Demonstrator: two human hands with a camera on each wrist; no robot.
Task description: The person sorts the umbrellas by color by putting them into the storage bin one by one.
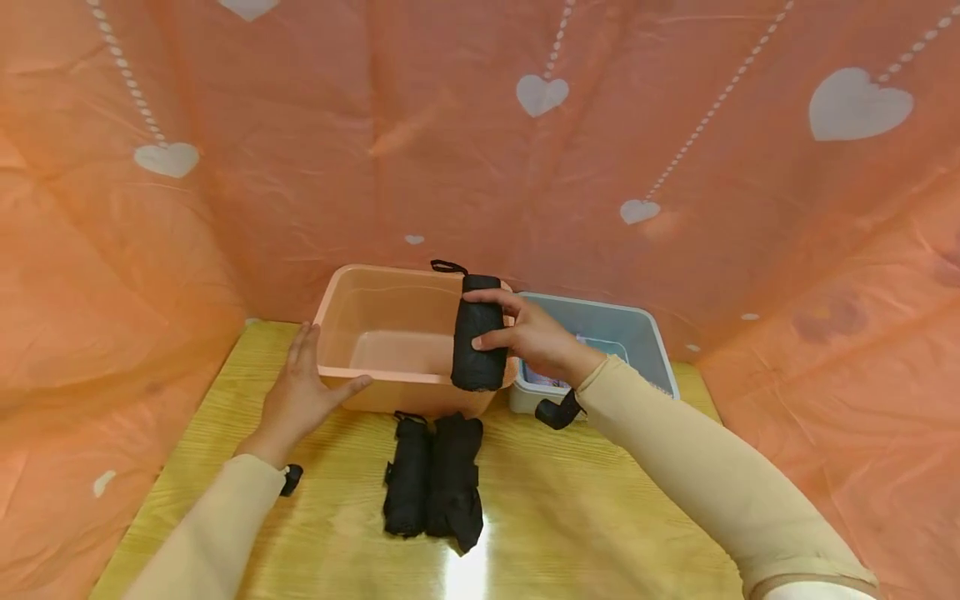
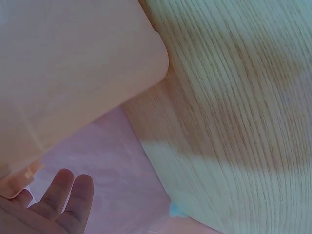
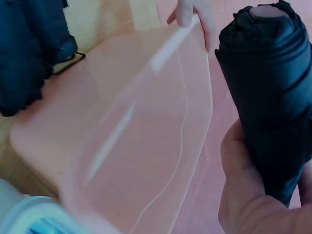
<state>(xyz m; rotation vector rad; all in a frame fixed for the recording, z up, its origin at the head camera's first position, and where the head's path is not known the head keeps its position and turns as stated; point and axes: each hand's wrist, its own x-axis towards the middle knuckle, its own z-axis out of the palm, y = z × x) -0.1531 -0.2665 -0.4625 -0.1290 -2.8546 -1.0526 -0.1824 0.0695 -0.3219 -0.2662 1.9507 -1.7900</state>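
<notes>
The right hand (image 1: 538,335) grips one black cylindrical fabric roll (image 1: 475,319) over the peach plastic bin's (image 1: 390,375) three o'clock end, the left hand (image 1: 298,402) spread at eight o'clock, with none yet visible inside (part is hidden, though) and two similar black fabric rolls (image 1: 450,475) untouched at six o'clock.

Tub (image 1: 397,398) on the left and box (image 1: 600,322) on the right, side by side at the table's (image 1: 570,508) far end.
Two umbrellas (image 1: 453,475) lie side by side on the table, just nearer than the tub. A third umbrella (image 1: 480,321), in the right hand (image 1: 540,337), is over the tub's right end. The left hand (image 1: 296,404) is at the tub's near left corner. The curtain (image 1: 450,167) hangs along the far, left and right sides.
</notes>
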